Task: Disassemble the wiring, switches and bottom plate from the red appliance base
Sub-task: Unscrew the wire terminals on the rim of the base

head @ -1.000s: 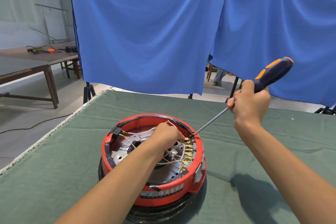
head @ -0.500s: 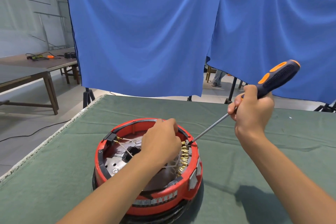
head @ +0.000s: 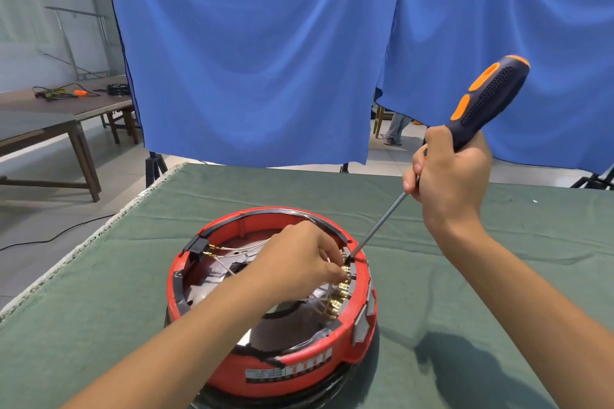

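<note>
Freeing wiring: on the bench [head: 498, 276] the red appliance base [head: 299, 365] lies open, left hand [head: 299, 262] apparently pinching a brass terminal [head: 345, 276], right hand [head: 448, 183] gripping the screwdriver [head: 488, 103], tip at the switch row; next, lever gently.
</note>
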Demonstrator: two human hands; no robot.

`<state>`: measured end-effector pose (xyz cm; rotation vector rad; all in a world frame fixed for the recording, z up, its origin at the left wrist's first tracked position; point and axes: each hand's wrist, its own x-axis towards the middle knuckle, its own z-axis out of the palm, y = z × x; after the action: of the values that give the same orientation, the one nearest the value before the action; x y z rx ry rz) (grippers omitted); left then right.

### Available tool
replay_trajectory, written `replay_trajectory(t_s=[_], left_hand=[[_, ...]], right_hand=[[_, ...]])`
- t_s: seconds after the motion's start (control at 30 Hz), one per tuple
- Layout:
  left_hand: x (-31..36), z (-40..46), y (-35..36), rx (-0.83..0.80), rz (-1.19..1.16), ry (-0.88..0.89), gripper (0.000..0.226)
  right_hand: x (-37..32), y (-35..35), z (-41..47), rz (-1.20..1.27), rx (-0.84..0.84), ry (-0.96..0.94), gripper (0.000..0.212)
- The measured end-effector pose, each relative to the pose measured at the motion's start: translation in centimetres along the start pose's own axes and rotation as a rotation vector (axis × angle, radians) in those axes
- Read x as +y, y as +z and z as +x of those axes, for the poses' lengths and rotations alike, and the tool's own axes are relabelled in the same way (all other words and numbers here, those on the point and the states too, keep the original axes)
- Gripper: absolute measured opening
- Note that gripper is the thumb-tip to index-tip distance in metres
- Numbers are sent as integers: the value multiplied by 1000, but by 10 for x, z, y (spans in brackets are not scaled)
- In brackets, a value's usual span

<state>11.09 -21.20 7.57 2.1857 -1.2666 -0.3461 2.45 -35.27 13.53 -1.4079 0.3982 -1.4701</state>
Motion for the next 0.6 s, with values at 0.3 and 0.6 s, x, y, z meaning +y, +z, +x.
replay_trajectory(t_s=[0.3, 0.6], left_hand=[[14, 5, 26, 289, 25, -141, 9], [5, 24, 5, 12, -79, -115, 18]], right_hand=[[-22, -4, -3, -10, -15, -137, 10], [-14, -2, -1, 8, -3, -166, 17]])
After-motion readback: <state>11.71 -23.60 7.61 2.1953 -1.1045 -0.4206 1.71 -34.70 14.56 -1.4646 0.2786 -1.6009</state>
